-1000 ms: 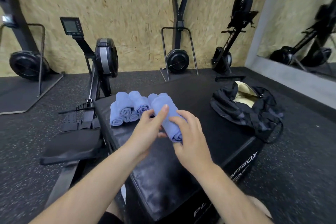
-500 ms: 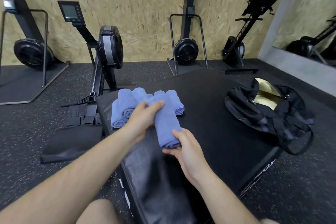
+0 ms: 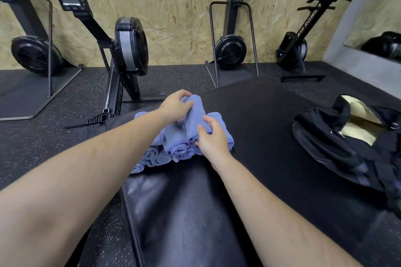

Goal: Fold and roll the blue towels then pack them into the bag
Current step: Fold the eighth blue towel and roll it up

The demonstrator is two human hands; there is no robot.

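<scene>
Several rolled blue towels form a pile (image 3: pixel 171 147) on the left part of a black padded box (image 3: pixel 260 119). One rolled blue towel (image 3: pixel 195 119) lies on top of that pile. My left hand (image 3: pixel 176 105) grips its far end from above. My right hand (image 3: pixel 211 136) rests on its near end, fingers curled against the roll. A black bag (image 3: pixel 338 143) lies open on the right side of the box, its pale yellow lining showing. The left part of the pile is hidden under my left forearm.
A rowing machine (image 3: pixel 128 50) stands close behind the box on the left, with its rail and chain reaching toward the box corner. More fan machines (image 3: pixel 231 50) line the chipboard wall. A grey ledge with a mirror (image 3: pixel 368 28) runs along the right.
Both hands carried the rolled towel away from me and to the left, and set it on top of the pile. The camera came closer and tilted down.
</scene>
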